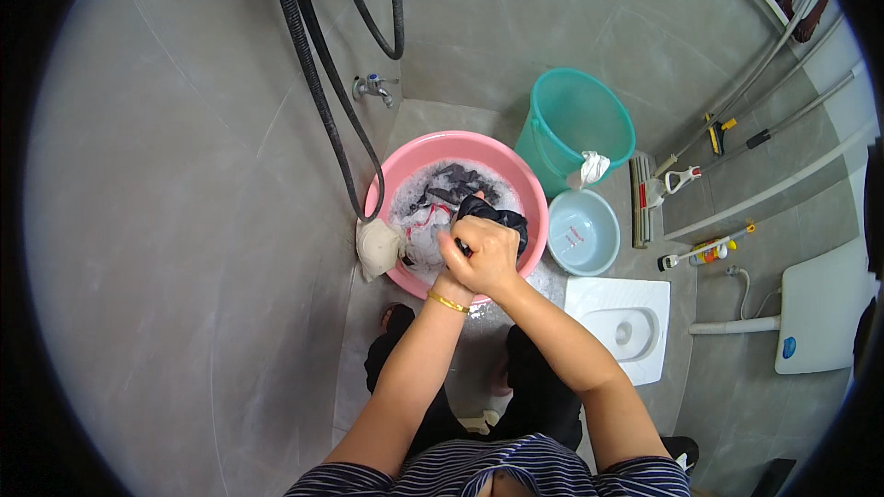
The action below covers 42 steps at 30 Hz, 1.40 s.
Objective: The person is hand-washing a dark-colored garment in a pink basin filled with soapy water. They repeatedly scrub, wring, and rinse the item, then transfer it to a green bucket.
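Observation:
A pink plastic basin [536, 221] stands on the floor before me, with sudsy water and soaking clothes in it. My right hand [489, 248] is closed on a bunched black garment [510, 221] above the basin's near right part. Mostly hidden under the right hand, my left hand [452, 284] is at the same garment; its wrist bears a gold bracelet. How its fingers lie cannot be fully seen. Dark grey cloth [459, 183] and white cloth with red trim [428, 224] lie in the suds. A cream-coloured padded cloth item [378, 248] hangs over the basin's left rim.
Right of the basin stand a green bucket [542, 152] with white cloth on its rim and a light blue basin [610, 262]. A white squat toilet [656, 297] is nearer on the right. Black hoses [304, 62] hang by a wall tap [375, 88]. Mops lean at the right wall.

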Motion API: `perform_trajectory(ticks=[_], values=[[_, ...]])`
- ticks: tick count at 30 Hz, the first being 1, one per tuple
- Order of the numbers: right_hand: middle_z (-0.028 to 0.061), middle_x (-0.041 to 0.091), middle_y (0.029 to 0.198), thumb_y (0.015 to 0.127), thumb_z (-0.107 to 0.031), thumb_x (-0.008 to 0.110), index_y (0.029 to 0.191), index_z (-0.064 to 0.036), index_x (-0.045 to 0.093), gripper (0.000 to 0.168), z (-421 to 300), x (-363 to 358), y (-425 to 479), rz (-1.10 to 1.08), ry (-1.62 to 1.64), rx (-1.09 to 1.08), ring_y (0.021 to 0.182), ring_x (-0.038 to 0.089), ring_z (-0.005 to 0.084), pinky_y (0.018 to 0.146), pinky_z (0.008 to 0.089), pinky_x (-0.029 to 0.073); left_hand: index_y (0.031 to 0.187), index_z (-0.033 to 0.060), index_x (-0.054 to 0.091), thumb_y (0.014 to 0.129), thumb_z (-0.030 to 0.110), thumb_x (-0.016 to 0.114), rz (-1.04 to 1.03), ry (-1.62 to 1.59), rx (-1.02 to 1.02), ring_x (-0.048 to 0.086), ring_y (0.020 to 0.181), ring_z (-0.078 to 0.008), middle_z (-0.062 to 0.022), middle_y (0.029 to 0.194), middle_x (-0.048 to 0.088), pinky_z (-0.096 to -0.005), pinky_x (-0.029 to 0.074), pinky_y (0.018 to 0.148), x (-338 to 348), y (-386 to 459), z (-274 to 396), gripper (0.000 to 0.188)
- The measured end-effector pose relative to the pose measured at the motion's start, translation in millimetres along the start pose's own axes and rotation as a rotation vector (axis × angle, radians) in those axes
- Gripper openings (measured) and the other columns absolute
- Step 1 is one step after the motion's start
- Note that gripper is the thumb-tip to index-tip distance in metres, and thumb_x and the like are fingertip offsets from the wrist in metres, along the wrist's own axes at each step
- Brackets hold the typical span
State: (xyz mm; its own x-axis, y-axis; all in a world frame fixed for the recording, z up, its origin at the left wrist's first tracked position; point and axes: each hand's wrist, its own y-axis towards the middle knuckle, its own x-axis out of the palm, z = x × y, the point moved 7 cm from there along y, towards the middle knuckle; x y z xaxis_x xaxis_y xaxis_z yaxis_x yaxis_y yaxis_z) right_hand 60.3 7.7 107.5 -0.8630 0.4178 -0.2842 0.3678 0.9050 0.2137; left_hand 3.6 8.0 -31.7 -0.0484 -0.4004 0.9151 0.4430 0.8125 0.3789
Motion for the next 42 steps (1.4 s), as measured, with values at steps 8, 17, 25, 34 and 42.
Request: perform_trajectory(ticks=[8,17,25,34,42], values=[[0.0161,0.052,0.055,0.071,-0.019,0.057,0.058,-0.003,0.056,0.021,-43.0,17.0,-54.8,0.056,-0.292,-0.420,0.051,0.053,0.0299,0.049,0.0357,0.041,0.069,0.0130,0.044,0.083,0.042,0.037,0.147,-0.038,-0.145,0.050,0.070,-0.0112,-0.0002,0.072,0.049,-0.0285,0.044,0.068,17.3,9.6,-17.0,0.033],[0.0112,0.061,0.074,0.076,-0.033,0.055,0.078,-0.007,0.062,0.027,33.2,-80.7,26.1,-0.033,-0.486,0.046,0.076,0.056,0.0281,0.069,0.0397,0.043,0.091,0.0019,0.058,0.085,0.033,0.050,0.697,0.591,-0.366,0.060,0.067,-0.0155,-0.0074,0.081,0.061,-0.0270,0.050,0.062,54.4,28.9,17.8,0.033],[0.0121,0.059,0.097,0.070,-0.032,0.068,0.105,-0.001,0.055,0.049,52.3,-19.4,-28.8,-0.701,-0.125,0.229,0.094,0.054,0.0224,0.085,0.0315,0.038,0.072,-0.0001,0.058,0.084,0.033,0.054,0.329,1.110,-0.412,0.045,0.064,-0.0032,0.0035,0.066,0.054,-0.0196,0.039,0.058,73.3,34.0,27.2,0.035],[0.0052,0.058,0.068,0.058,-0.001,0.056,0.076,0.000,0.056,0.018,6.3,-67.4,21.5,-0.259,0.317,0.259,0.056,0.054,0.0120,0.055,0.0236,0.045,0.090,0.0000,0.054,0.076,0.007,0.061,0.108,1.246,-0.422,0.054,0.074,-0.0092,-0.0041,0.080,0.059,-0.0228,0.044,0.066,55.4,28.1,14.9,0.017],[0.0051,0.056,0.069,0.058,-0.004,0.056,0.077,-0.002,0.054,0.019,-55.9,-116.2,33.3,-0.073,0.488,0.167,0.061,0.053,0.0133,0.060,0.0249,0.044,0.089,-0.0002,0.053,0.085,0.020,0.048,0.189,1.427,-0.214,0.045,0.061,-0.0111,-0.0037,0.069,0.052,-0.0248,0.038,0.059,21.0,28.5,16.5,0.021]])
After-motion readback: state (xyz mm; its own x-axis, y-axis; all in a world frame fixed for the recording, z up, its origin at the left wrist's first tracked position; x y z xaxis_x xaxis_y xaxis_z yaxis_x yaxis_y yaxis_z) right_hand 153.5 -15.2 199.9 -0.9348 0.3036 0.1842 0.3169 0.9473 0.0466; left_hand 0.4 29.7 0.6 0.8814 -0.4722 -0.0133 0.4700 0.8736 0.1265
